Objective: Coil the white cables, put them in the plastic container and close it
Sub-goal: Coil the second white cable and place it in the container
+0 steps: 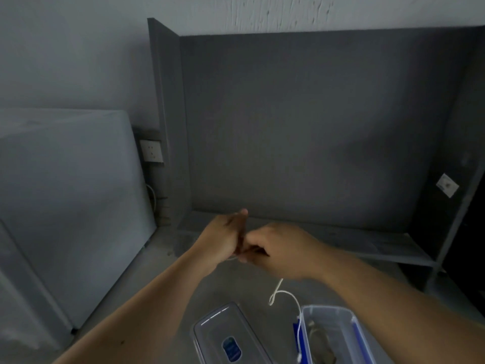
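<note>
My left hand (225, 237) and my right hand (278, 249) meet above the grey table, fingers pinched together around a thin white cable (284, 294). The cable hangs from under the right hand, loops and trails down along the left wall of the clear plastic container (349, 315), which stands open at the lower right with blue clips. Something pale lies inside it, too blurred to name. The container's clear lid (210, 324), with a blue label, lies flat to the left of it.
A dark grey partition (301, 122) rises behind the table, with a low shelf (367, 245) along its foot. A large pale appliance (65, 206) stands on the left, and a wall socket (151, 151) is beside it.
</note>
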